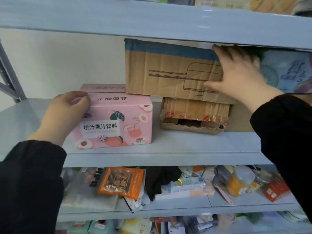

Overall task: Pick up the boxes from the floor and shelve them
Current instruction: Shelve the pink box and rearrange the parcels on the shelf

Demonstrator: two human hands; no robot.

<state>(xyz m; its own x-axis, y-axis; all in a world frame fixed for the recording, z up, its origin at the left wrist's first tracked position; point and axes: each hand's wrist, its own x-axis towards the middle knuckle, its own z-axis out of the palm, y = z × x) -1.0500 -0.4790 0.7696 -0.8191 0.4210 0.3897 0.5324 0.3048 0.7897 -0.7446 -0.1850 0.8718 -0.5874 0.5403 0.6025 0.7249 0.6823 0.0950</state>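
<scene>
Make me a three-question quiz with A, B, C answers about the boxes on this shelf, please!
1. Where does the big brown box sit? A on the floor; B on the smaller brown box; C on a chair.
2. What colour is the band along its top? A blue; B red; C yellow.
3. How is the right hand? A in a fist; B holding a bag; C flat on the big brown box.

Answers: 1 B, its bottom rests on the smaller brown box; 2 A, the band is plainly blue; 3 C, straight fingers press its front.
</scene>
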